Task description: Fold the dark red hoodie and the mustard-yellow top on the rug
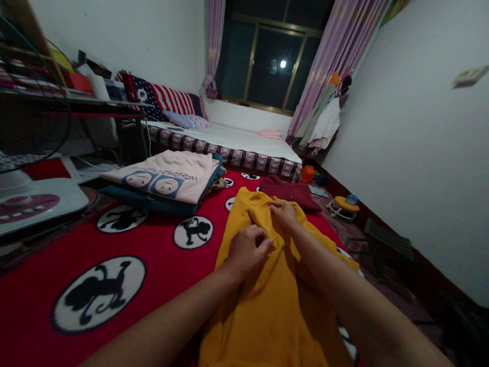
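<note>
A yellow garment point(263, 306) lies spread on a red blanket point(160, 244) printed with black-and-white monkey circles. My left hand point(246, 251) rests on the middle of the garment with its fingers curled into the cloth. My right hand point(283, 213) is a little farther up, pinching a fold of the same yellow cloth near its upper end. Both forearms reach in from the bottom edge.
A pile of folded clothes with a pink printed shirt point(168, 179) on top sits at the left. A dark red garment point(290, 192) lies beyond the yellow one. A bed point(237, 140) stands under the window. A white fan base point(34, 204) is at far left, and a small stool point(385, 247) at the right.
</note>
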Demonstrator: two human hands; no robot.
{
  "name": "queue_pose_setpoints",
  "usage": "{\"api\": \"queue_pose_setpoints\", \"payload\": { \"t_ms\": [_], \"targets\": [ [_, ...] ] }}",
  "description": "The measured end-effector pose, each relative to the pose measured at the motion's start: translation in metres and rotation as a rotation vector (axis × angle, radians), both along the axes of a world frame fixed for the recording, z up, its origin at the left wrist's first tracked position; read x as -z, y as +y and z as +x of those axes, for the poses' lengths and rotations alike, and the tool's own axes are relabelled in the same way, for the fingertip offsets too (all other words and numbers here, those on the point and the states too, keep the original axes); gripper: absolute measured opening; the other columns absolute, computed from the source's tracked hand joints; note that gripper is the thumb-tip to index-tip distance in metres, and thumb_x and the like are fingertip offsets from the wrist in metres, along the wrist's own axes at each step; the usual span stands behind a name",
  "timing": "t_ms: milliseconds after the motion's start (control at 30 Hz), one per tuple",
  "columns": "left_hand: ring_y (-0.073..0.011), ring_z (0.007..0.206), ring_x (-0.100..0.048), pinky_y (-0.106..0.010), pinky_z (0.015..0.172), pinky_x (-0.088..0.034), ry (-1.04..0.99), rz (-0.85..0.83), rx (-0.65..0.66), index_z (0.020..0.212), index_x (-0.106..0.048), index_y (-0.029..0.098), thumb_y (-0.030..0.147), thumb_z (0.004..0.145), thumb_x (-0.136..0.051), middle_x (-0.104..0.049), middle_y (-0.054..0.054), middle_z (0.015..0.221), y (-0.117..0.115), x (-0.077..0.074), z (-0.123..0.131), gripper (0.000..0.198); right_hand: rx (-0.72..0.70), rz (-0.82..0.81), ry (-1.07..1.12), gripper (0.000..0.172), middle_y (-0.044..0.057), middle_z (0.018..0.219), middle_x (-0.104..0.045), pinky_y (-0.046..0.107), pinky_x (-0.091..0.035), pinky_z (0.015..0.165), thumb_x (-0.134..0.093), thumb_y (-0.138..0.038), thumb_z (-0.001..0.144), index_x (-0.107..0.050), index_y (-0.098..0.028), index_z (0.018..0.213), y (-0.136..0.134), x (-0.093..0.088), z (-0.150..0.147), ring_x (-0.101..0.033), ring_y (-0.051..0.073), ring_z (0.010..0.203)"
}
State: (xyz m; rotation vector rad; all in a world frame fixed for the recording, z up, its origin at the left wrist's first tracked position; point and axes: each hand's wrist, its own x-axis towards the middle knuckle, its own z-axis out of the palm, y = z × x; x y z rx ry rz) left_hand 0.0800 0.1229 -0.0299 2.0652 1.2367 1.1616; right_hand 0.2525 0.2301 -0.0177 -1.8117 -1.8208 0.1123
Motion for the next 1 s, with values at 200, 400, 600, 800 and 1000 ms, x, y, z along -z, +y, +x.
{"api": "queue_pose_setpoints", "payload": {
  "t_ms": [200,400,600,800,1000],
  "targets": [
    [-0.0121,0.062,-0.053,-0.021,0.057,-0.038,-0.341,-0.145,-0.061,0.075,-0.057,0.017,0.035,0.082,-0.058,-0.057,0.002,0.067,0.004,-0.003,-0.035,0.020,-0.066,0.105,0.491,0.041,0.004,0.107,-0.072,0.028,-0.052,0.081,-0.054,-0.029,0.080,-0.066,-0.018,0.118,0.012,0.004,-0.008,-0.068,0.018,0.091],
    [-0.0118,0.050,-0.051,-0.021,0.053,-0.037,-0.161,-0.312,-0.101,0.110,-0.055,0.017,0.014,0.073,-0.062,-0.050,0.008,0.056,0.008,0.024,-0.047,0.038,0.158,-0.015,0.258,0.026,0.009,0.096,-0.073,0.030,-0.050,0.083,-0.059,-0.022,0.075,-0.071,-0.016,0.096,0.024,0.025,-0.013,-0.067,0.022,0.092],
    [-0.0158,0.078,-0.063,-0.025,0.072,-0.047,-0.084,-0.204,-0.026,0.118,-0.059,0.024,0.007,0.076,-0.059,-0.067,-0.002,0.094,-0.003,0.022,-0.048,0.045,0.270,-0.109,0.083,0.060,0.020,0.117,-0.065,0.035,-0.046,0.087,-0.054,-0.051,0.084,-0.051,-0.010,0.128,0.053,0.004,-0.028,-0.061,0.029,0.109],
    [-0.0178,0.092,-0.061,-0.027,0.081,-0.046,0.001,-0.108,0.096,0.113,-0.063,0.026,0.004,0.078,-0.054,-0.066,-0.003,0.100,-0.008,0.028,-0.045,0.042,0.292,-0.282,-0.033,0.050,0.017,0.099,-0.071,0.037,-0.049,0.078,-0.050,-0.060,0.083,-0.072,-0.017,0.096,0.075,-0.017,-0.029,-0.066,0.032,0.099],
    [-0.0162,0.089,-0.061,-0.024,0.077,-0.046,0.054,-0.085,0.139,0.113,-0.063,0.028,0.003,0.079,-0.052,-0.065,-0.002,0.099,-0.011,0.032,-0.044,0.043,0.201,-0.367,-0.175,0.022,0.008,0.092,-0.073,0.029,-0.049,0.073,-0.076,-0.029,0.064,-0.075,-0.021,0.084,0.075,-0.020,-0.039,-0.068,0.024,0.089]
  ]
}}
